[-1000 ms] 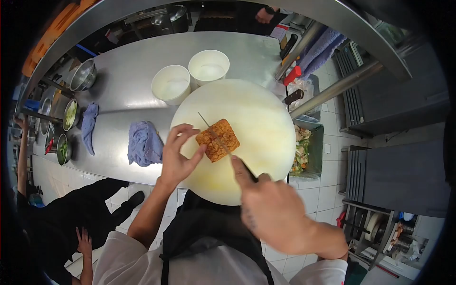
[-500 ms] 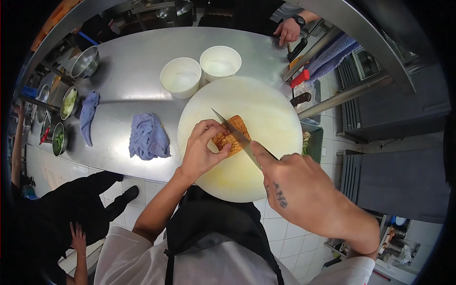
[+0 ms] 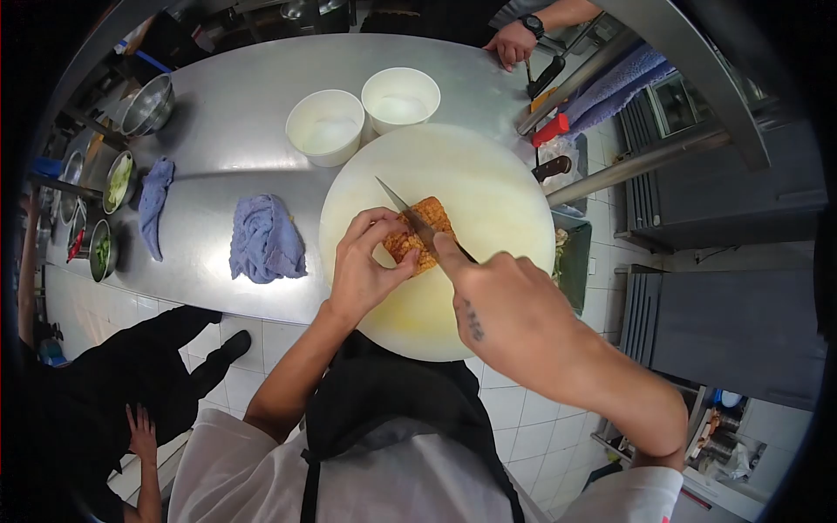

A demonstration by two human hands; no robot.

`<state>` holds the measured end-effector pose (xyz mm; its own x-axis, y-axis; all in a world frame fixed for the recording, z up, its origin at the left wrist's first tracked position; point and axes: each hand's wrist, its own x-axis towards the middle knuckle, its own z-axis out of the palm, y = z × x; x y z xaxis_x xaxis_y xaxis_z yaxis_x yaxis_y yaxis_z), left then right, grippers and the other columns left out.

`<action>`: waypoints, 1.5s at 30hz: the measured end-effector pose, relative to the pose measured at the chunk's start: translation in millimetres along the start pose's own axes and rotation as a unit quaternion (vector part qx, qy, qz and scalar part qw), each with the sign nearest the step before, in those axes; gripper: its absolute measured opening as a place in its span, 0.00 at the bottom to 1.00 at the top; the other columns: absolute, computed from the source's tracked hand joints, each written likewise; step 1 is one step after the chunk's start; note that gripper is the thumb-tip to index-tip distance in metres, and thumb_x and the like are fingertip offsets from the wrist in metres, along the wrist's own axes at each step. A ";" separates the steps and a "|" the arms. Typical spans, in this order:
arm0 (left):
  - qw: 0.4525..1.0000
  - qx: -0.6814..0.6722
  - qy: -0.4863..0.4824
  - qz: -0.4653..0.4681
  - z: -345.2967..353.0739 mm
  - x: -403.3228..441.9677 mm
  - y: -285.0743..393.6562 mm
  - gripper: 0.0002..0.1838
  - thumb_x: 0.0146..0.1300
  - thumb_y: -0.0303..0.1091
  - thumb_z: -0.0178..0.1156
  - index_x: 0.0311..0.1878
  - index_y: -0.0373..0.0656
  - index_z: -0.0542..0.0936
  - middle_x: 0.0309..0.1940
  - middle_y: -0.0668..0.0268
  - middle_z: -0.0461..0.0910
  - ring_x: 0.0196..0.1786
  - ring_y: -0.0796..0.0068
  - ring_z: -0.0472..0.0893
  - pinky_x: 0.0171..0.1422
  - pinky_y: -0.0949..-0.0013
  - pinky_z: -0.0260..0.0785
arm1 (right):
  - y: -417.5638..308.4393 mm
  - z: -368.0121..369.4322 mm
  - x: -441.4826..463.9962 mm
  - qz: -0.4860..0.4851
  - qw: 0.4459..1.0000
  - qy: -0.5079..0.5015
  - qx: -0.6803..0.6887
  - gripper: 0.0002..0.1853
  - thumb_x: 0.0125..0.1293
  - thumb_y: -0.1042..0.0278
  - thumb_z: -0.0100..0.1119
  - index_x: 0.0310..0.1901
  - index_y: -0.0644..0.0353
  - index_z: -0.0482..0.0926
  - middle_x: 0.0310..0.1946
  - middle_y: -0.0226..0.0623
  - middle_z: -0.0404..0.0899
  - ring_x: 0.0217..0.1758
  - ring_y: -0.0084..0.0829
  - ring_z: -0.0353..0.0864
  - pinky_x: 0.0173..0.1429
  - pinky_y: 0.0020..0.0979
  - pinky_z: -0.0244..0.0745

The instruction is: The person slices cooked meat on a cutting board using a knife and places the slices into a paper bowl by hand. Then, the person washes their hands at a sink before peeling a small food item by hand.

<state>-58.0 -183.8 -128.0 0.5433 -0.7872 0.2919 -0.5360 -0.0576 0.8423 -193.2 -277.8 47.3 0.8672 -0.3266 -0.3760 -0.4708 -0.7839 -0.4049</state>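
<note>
On the round white cutting board [image 3: 497, 183] lies a crusty orange-brown fried slab [image 3: 439, 215]. My left hand [image 3: 357, 266] grips its near left side between thumb and curled fingers. A kitchen knife [image 3: 403, 207] is in my right hand [image 3: 514, 301], the index finger stretched along the blade. The blade crosses the slab diagonally, its tip pointing up and left past the slab's far edge, close to my left fingertips. How deep the edge sits in the slab I cannot tell. My right hand hides the handle.
Two white tubs [image 3: 325, 131] stand behind the board. A blue cloth [image 3: 268, 240] lies left of it, with metal bowls [image 3: 148, 106] farther left. Another person's hand [image 3: 512, 42] rests at the far right corner, near a brown-handled knife [image 3: 553, 168]. A person in black [image 3: 131, 375] is at left.
My right hand and the knife have moved left and forward over the slab, and more of the blade is hidden behind my hand. The view has shifted slightly.
</note>
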 end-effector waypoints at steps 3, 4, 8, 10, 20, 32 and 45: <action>1.000 -0.001 0.008 -0.006 1.0 -2.8 1.4 0.16 0.45 0.28 0.71 0.39 0.40 0.82 0.47 0.61 0.76 0.48 0.59 0.78 0.54 0.63 0.72 | 3.8 -3.2 -20.7 0.025 0.999 -0.028 0.018 0.30 0.55 0.79 0.53 0.62 0.80 0.63 0.26 0.61 0.78 0.32 0.57 0.82 0.42 0.47 0.78; 1.000 0.001 0.018 0.000 2.3 -2.8 1.8 0.15 0.44 0.27 0.71 0.39 0.40 0.82 0.48 0.61 0.76 0.48 0.60 0.77 0.55 0.62 0.71 | 4.6 -1.3 -19.0 0.024 0.999 -0.031 0.016 0.30 0.55 0.79 0.53 0.62 0.80 0.63 0.26 0.61 0.78 0.32 0.57 0.82 0.42 0.47 0.78; 0.997 0.066 0.027 0.017 0.6 -0.6 4.0 0.15 0.43 0.29 0.73 0.38 0.41 0.83 0.46 0.61 0.76 0.47 0.63 0.77 0.53 0.64 0.71 | 11.6 15.9 -20.6 0.029 0.999 0.009 0.042 0.32 0.54 0.80 0.53 0.63 0.79 0.64 0.25 0.61 0.78 0.31 0.57 0.82 0.41 0.47 0.78; 0.996 0.077 0.015 0.040 1.2 -1.8 2.4 0.15 0.43 0.28 0.73 0.37 0.42 0.83 0.46 0.62 0.75 0.47 0.63 0.76 0.54 0.63 0.69 | 11.2 20.3 -28.8 0.031 0.998 0.012 0.055 0.32 0.54 0.80 0.54 0.64 0.79 0.63 0.25 0.61 0.78 0.30 0.57 0.82 0.40 0.47 0.78; 0.988 0.098 0.114 0.035 -84.6 -14.9 -57.6 0.17 0.57 0.26 0.63 0.52 0.39 0.78 0.52 0.54 0.77 0.57 0.56 0.75 0.63 0.57 0.64 | 18.9 65.6 -41.8 0.039 0.993 0.086 0.071 0.37 0.51 0.80 0.57 0.67 0.74 0.61 0.24 0.58 0.77 0.26 0.53 0.81 0.35 0.47 0.78; 0.984 0.155 0.001 0.090 -68.0 -35.8 -34.3 0.21 0.56 0.30 0.63 0.55 0.42 0.78 0.63 0.53 0.69 0.64 0.51 0.71 0.67 0.52 0.62 | 14.2 74.7 -47.8 0.051 0.989 0.117 0.071 0.37 0.53 0.79 0.56 0.68 0.72 0.60 0.26 0.58 0.76 0.26 0.54 0.80 0.35 0.47 0.78; 0.978 0.105 -0.097 0.151 -8.5 -13.8 -9.8 0.20 0.45 0.32 0.71 0.45 0.46 0.81 0.55 0.61 0.73 0.60 0.57 0.72 0.64 0.57 0.63 | -0.7 94.1 -48.9 0.120 0.983 0.128 0.056 0.41 0.52 0.80 0.57 0.71 0.67 0.56 0.25 0.58 0.75 0.25 0.56 0.81 0.32 0.48 0.77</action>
<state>-54.8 -167.2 -136.4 0.2178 -0.8884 0.4041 -0.7849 0.0867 0.6136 -250.6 -211.6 -12.5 0.7349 -0.6280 -0.2558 -0.6690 -0.6097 -0.4251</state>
